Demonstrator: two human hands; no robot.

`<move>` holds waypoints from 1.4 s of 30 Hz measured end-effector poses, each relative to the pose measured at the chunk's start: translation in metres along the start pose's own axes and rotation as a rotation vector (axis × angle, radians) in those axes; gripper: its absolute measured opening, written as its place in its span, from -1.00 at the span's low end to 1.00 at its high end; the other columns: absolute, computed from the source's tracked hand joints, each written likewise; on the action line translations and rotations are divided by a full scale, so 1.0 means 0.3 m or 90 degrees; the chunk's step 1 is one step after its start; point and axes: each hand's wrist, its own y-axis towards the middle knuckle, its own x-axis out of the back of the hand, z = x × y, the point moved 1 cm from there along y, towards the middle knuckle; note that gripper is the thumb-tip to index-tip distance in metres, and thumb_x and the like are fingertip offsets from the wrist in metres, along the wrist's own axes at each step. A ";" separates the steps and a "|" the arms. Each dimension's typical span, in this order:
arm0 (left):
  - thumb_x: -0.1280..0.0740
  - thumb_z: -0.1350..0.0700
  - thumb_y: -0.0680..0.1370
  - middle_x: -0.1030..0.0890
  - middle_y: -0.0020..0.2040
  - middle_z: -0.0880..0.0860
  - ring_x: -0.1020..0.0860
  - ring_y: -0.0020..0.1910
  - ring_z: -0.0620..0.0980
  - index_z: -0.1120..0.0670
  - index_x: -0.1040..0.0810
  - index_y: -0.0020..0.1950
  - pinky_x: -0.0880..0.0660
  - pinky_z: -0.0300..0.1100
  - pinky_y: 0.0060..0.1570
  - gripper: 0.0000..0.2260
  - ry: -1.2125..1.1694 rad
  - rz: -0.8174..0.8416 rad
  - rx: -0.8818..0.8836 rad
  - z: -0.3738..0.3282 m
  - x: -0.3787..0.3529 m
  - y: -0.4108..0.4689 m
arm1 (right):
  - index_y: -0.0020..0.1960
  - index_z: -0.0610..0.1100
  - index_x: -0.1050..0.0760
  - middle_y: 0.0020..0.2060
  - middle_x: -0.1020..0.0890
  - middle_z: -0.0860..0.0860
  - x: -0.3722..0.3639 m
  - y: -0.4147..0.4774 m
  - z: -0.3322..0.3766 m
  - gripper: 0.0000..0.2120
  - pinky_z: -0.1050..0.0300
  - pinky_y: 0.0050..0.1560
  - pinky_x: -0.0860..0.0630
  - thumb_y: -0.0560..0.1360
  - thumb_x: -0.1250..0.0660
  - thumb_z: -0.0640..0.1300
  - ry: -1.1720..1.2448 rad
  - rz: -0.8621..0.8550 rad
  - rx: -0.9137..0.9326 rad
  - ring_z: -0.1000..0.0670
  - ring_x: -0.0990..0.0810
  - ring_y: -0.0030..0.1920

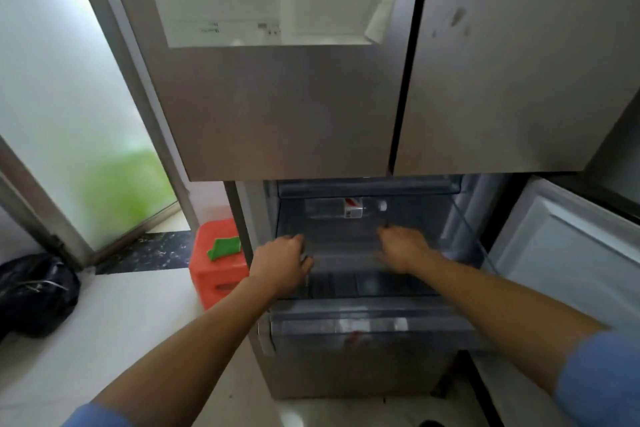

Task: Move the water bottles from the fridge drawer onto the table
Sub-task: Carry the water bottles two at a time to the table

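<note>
Clear plastic, with a red-and-white label and a pale cap, the water bottle [346, 208] lies on its side at the back of the open fridge drawer [363, 267], at twelve o'clock from both hands. Left hand [282, 262] and right hand [401, 246] reach in, fingers loosely spread, holding nothing. That bottle is not yet lifted, and no worktop shows, so how many are already out cannot be told.

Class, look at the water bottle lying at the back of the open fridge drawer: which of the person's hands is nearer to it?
Right. The right hand is just below the cap end of the water bottle, apart from it. The left hand is farther, at the drawer's left front.
</note>
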 end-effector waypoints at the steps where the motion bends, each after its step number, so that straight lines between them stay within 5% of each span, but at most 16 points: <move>1: -0.21 -0.11 0.56 -0.58 -0.06 0.06 -0.57 -0.11 0.07 0.05 -0.46 0.05 -0.56 0.01 -0.05 -0.75 0.004 0.006 0.012 -0.006 -0.021 0.023 | 0.31 -0.16 -0.38 0.22 -0.52 -0.15 -0.030 0.051 -0.021 -0.58 0.00 0.11 -0.47 0.52 -0.28 0.01 -0.012 0.009 0.005 -0.18 -0.54 0.19; 7: -0.23 -0.13 0.56 -0.57 0.04 0.11 -0.56 -0.01 0.11 0.07 -0.47 0.16 -0.53 0.07 0.06 -0.68 0.029 0.047 0.062 -0.016 -0.126 0.106 | 0.44 -0.15 -0.28 0.35 -0.44 -0.16 -0.152 0.317 -0.177 -0.42 -0.05 0.25 -0.41 0.49 -0.34 -0.03 0.070 -0.016 -0.050 -0.20 -0.47 0.29; 9: -0.23 -0.13 0.55 -0.57 0.09 0.12 -0.55 0.03 0.13 0.07 -0.47 0.19 -0.51 0.04 0.07 -0.66 0.048 0.043 0.072 -0.019 -0.132 0.112 | 0.51 -0.14 -0.16 0.44 -0.32 -0.17 -0.163 0.390 -0.221 -0.37 -0.07 0.34 -0.33 0.55 -0.22 0.11 0.135 -0.029 -0.067 -0.19 -0.37 0.38; 12: -0.25 -0.12 0.55 -0.57 0.10 0.13 -0.55 0.05 0.14 0.07 -0.49 0.19 -0.50 0.00 0.05 -0.67 0.053 0.034 0.086 -0.016 -0.129 0.106 | 0.57 -0.10 0.04 0.55 -0.08 -0.10 -0.205 0.490 -0.253 -0.32 -0.04 0.46 -0.22 0.54 -0.15 0.04 0.096 -0.029 0.004 -0.15 -0.21 0.49; 17: -0.26 -0.10 0.56 -0.59 0.09 0.14 -0.55 0.04 0.14 0.08 -0.51 0.18 -0.50 -0.01 0.05 -0.68 0.052 0.035 0.094 -0.018 -0.135 0.080 | 0.49 -0.15 -0.20 0.40 -0.36 -0.22 -0.200 0.516 -0.174 -0.39 -0.02 0.26 -0.43 0.51 -0.28 -0.06 0.084 -0.047 0.046 -0.21 -0.44 0.33; 24: -0.23 -0.08 0.57 -0.57 0.16 0.16 -0.53 0.12 0.18 0.10 -0.48 0.21 -0.44 -0.05 0.03 -0.68 0.107 0.098 0.098 -0.049 -0.108 0.068 | 0.46 -0.12 -0.22 0.39 -0.39 -0.21 -0.255 0.467 -0.131 -0.55 -0.02 0.28 -0.39 0.63 0.03 0.02 0.168 0.023 -0.015 -0.21 -0.45 0.30; 27: -0.23 -0.07 0.58 -0.56 0.18 0.17 -0.53 0.14 0.18 0.10 -0.47 0.21 -0.45 -0.02 0.08 -0.68 0.105 0.152 0.094 -0.051 -0.114 0.061 | 0.50 -0.14 -0.16 0.37 -0.42 -0.20 -0.233 0.394 -0.102 -0.49 0.03 0.21 -0.41 0.61 -0.04 0.06 0.144 0.091 -0.004 -0.20 -0.48 0.27; 34: -0.25 -0.09 0.56 -0.49 0.24 0.22 -0.50 0.18 0.21 0.12 -0.44 0.25 -0.46 -0.01 0.16 -0.63 0.055 0.310 0.068 -0.073 -0.082 0.049 | 0.31 -0.08 -0.44 0.24 -0.57 -0.14 -0.158 0.147 -0.140 -0.54 0.05 0.13 -0.50 0.55 -0.16 0.19 0.204 0.134 0.015 -0.17 -0.57 0.14; 42: -0.26 -0.07 0.55 -0.58 0.13 0.14 -0.54 0.07 0.09 0.09 -0.53 0.15 -0.46 -0.06 0.09 -0.70 0.011 0.400 -0.061 -0.122 -0.073 0.125 | 0.11 -0.12 -0.43 0.04 -0.61 -0.12 0.045 -0.099 -0.267 -0.65 0.04 -0.07 -0.49 0.59 -0.14 0.16 0.252 0.026 -0.107 -0.11 -0.57 -0.03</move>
